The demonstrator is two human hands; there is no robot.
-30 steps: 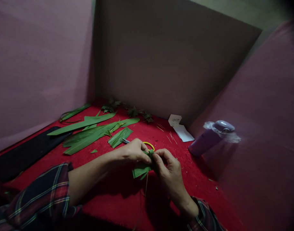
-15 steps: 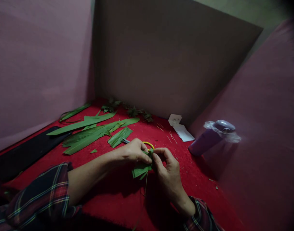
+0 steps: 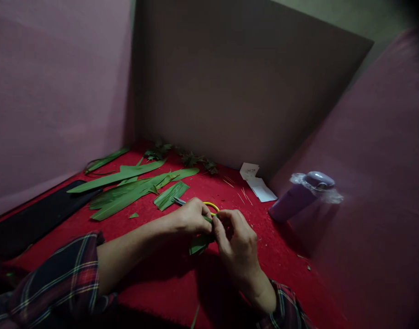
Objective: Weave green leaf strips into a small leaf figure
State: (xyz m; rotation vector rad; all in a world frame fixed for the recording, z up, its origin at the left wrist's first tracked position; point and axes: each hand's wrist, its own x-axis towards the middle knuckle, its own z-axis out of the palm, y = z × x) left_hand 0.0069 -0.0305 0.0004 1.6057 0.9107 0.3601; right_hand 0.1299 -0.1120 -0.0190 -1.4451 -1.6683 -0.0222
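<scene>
The folded leaf (image 3: pixel 198 245) is between the two hands, above the red-covered counter (image 3: pixel 281 256). The left hand (image 3: pixel 194 217) pinches it between thumb and fingers; the right hand (image 3: pixel 239 240) pinches its upper end with the fingertips. Its long axis seems to slant, the broad loose end pointing down and left, toward the person; the upper end is mostly hidden by fingers. Yellow-handled scissors (image 3: pixel 212 207) lie just beyond, blades pointing left.

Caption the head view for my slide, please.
Left hand and right hand hold green leaf over a red cloth, loose leaves at left, purple bottle at right.
</scene>
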